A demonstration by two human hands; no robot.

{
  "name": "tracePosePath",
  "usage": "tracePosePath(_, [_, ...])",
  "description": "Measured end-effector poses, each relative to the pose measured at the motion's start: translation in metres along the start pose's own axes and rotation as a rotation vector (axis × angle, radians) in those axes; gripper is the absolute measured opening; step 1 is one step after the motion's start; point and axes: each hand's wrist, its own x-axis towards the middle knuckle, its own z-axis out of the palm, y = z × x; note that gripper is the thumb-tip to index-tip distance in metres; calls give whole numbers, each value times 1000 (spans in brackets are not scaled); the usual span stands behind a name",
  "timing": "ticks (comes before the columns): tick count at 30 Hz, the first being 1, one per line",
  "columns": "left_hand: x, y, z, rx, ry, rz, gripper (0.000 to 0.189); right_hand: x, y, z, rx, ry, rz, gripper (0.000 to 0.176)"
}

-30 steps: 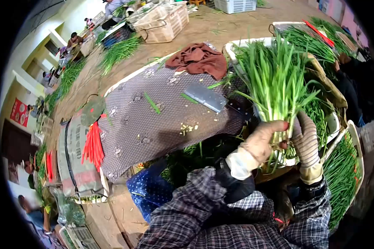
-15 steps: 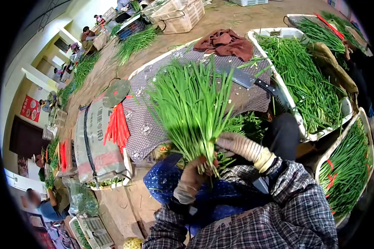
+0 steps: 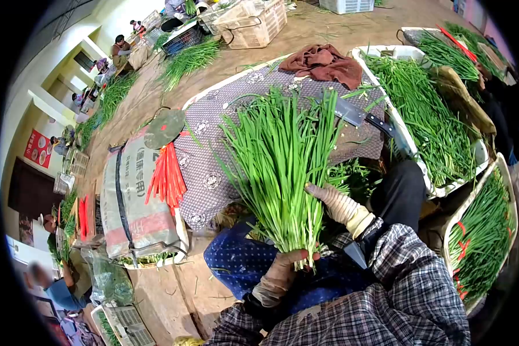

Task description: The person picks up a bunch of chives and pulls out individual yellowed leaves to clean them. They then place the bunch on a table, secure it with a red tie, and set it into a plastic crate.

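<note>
A large bunch of green garlic chives stands fanned out in front of me, leaves pointing away and pale stem ends toward my lap. My gloved left hand is closed round the stem ends at the bottom. Against the bunch's right side, my gloved right hand grips it part-way up; some of its fingers are hidden behind the leaves. Beyond the bunch, a cleaver with a black handle lies on the patterned cloth.
A brown rag lies at the cloth's far edge. Red strips and a round disc rest on a sack at left. On the right stand a crate of loose chives and a basket of tied bunches. Other people work farther left.
The bunch now stands more upright and spread, its stem ends showing evenly above my left hand. My left hand has moved slightly right and down, my right slightly right.
</note>
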Motion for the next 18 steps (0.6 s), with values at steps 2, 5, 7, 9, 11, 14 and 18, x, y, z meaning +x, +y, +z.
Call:
tracePosePath(2, [2,-4,-6,11,4,23,47,-2,0,3,59,-92,-37,74])
tracePosePath(5, [-1,-2,-9,29,63,14,42,-6,-6,-15,-402,186,-214,70])
tracePosePath(7, [6,-10,-22,52,49,43,42,-9,-42,-21,-719,473,-312,57])
tracePosePath(9, [20,-20,-32,54,4,151,39,-8,-75,-21,-888,618,-775,34])
tracePosePath(11, [41,-27,-49,63,-6,145,38,-9,-117,15,-795,441,-815,23])
tracePosePath(14, [62,-18,-60,81,5,181,36,34,-139,49,-1125,74,-1061,17])
tracePosePath(18, [77,-18,-62,160,-27,424,47,101,-132,51,-1880,-41,-659,13])
